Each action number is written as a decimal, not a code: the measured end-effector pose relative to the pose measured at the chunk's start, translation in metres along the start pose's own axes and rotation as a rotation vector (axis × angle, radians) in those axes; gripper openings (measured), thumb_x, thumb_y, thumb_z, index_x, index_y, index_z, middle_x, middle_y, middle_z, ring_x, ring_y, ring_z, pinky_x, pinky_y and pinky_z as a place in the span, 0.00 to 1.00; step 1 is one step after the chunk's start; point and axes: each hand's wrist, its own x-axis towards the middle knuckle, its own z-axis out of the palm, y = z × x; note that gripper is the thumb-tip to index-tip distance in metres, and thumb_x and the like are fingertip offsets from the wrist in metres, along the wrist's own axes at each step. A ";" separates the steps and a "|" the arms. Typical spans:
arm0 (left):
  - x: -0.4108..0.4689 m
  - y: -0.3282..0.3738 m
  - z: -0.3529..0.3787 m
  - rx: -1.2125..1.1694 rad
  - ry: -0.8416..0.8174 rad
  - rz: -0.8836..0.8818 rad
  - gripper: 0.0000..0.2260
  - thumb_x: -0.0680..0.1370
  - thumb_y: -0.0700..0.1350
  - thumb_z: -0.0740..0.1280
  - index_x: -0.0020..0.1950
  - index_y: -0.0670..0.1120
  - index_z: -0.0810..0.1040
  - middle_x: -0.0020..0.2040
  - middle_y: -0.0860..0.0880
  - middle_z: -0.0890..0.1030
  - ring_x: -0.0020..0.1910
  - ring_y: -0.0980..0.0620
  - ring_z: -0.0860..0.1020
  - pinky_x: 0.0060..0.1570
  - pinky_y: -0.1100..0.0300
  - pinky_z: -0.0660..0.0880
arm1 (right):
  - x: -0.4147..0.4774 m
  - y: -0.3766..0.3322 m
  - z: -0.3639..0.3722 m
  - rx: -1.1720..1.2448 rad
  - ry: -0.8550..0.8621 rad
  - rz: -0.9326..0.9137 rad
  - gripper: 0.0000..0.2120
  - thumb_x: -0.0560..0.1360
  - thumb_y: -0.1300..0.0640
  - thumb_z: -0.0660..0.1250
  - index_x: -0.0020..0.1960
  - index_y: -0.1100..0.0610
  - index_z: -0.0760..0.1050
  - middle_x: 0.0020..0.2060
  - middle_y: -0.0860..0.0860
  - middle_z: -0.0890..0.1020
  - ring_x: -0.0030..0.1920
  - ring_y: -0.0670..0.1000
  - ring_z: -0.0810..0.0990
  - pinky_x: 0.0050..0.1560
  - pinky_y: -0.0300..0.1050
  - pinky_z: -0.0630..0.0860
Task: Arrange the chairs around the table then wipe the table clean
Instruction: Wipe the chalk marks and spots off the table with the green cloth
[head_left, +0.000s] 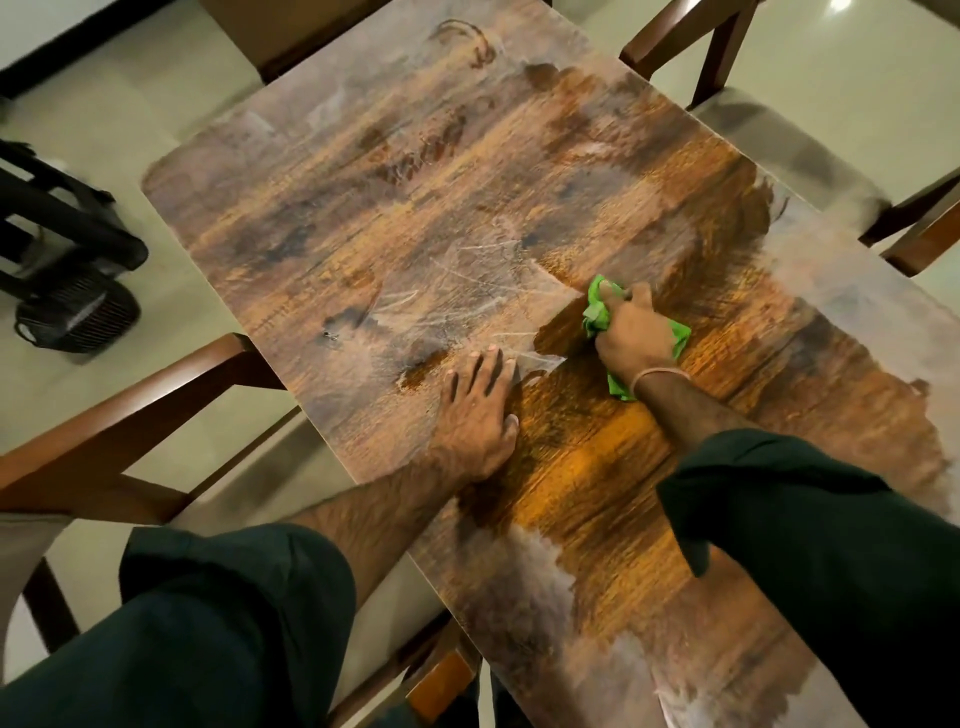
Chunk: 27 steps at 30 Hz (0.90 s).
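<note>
A long wood-grain table (395, 171) fills the view, dusty grey over its far half and along its edges, with a darker, shiny orange patch near me. My right hand (631, 338) grips a bunched green cloth (597, 314) and presses it on the tabletop at the border between the dusty part and the shiny patch. My left hand (480, 415) lies flat on the table beside it, fingers spread. A wooden chair (119, 415) stands at the table's left side. Another chair (789, 140) with a pale seat is at the right side, and a third chair (291, 36) at the far end.
A black fan-like appliance (78, 312) and a black frame (57, 218) stand on the pale tiled floor to the left of the table. Part of another wooden piece (441, 680) shows under the table's near edge, between my arms.
</note>
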 end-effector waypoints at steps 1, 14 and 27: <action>-0.001 0.000 0.000 0.003 -0.002 -0.001 0.34 0.82 0.54 0.58 0.83 0.51 0.43 0.83 0.48 0.41 0.81 0.46 0.39 0.78 0.44 0.38 | -0.004 -0.008 0.004 -0.036 -0.015 -0.122 0.30 0.73 0.63 0.63 0.74 0.51 0.66 0.64 0.58 0.67 0.51 0.62 0.78 0.49 0.54 0.77; -0.019 -0.015 0.001 0.039 -0.005 0.001 0.34 0.82 0.55 0.57 0.83 0.49 0.43 0.83 0.47 0.39 0.81 0.44 0.39 0.78 0.41 0.40 | -0.007 -0.032 0.009 -0.099 -0.181 -0.517 0.31 0.74 0.62 0.64 0.75 0.46 0.66 0.59 0.55 0.68 0.51 0.58 0.76 0.45 0.52 0.75; -0.043 -0.027 -0.001 0.005 0.013 -0.051 0.33 0.82 0.56 0.56 0.83 0.50 0.44 0.83 0.48 0.41 0.81 0.46 0.39 0.76 0.46 0.35 | -0.044 -0.021 0.022 0.035 -0.056 -0.050 0.30 0.73 0.60 0.64 0.75 0.50 0.67 0.60 0.56 0.67 0.47 0.62 0.78 0.48 0.55 0.78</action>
